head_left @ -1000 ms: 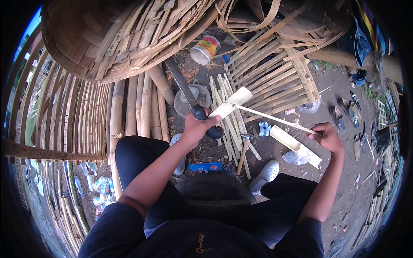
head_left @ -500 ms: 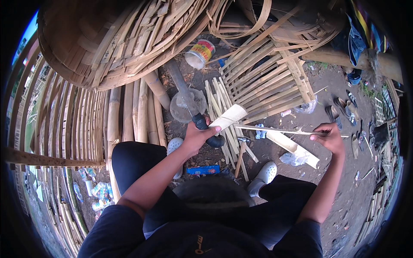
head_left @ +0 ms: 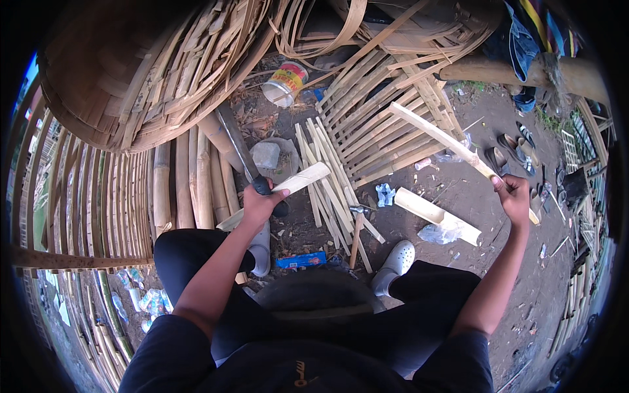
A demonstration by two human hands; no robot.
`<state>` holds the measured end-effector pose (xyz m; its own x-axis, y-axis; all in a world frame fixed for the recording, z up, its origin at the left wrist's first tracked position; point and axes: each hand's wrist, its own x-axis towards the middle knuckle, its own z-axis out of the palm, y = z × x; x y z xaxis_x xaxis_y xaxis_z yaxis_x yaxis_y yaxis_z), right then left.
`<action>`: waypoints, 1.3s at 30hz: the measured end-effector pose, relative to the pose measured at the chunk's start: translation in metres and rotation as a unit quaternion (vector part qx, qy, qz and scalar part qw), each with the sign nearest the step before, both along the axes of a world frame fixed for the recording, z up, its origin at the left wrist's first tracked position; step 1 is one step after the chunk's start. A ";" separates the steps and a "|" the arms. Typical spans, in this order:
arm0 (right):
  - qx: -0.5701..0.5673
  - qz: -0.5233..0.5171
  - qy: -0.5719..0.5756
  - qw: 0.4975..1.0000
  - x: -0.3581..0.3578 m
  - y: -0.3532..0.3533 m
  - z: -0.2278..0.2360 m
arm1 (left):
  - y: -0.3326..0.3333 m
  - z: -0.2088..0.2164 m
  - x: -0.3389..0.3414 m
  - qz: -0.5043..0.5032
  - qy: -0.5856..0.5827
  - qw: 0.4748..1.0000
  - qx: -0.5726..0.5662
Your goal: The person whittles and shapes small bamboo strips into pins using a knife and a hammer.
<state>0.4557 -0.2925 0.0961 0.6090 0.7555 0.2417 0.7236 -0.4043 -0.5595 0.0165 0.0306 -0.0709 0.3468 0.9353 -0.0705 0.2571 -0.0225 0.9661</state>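
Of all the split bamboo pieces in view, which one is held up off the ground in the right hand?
The long pale bamboo slat gripped at its lower end by the right hand; it angles up to the left, while the short trough-shaped piece lies on the dirt.

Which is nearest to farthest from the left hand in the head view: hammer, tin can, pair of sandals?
From the left hand:
1. Hammer, on the ground just right of it.
2. Tin can, lying on its side, up ahead.
3. Pair of sandals, far right, beyond the right hand.
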 end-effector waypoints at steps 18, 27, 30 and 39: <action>-0.218 0.152 -0.015 0.964 -0.125 0.204 -0.198 | -0.011 0.007 0.010 -0.008 -0.042 0.999 -0.030; -0.115 0.245 0.165 0.949 -0.132 0.237 -0.101 | -0.016 0.015 0.012 -0.012 -0.043 0.998 -0.046; -0.081 0.260 0.234 0.933 -0.194 0.202 -0.068 | -0.020 0.013 0.009 -0.017 -0.075 0.995 -0.059; 0.111 0.185 0.288 0.933 -0.236 0.175 -0.069 | -0.042 0.021 0.020 -0.061 -0.083 0.993 -0.054</action>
<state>0.2196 -0.1176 0.0269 0.3938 0.9099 0.1304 0.3434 -0.0140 -0.9391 0.0368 -0.0114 -0.0498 0.4729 0.8753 -0.1006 0.0962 0.0622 0.9934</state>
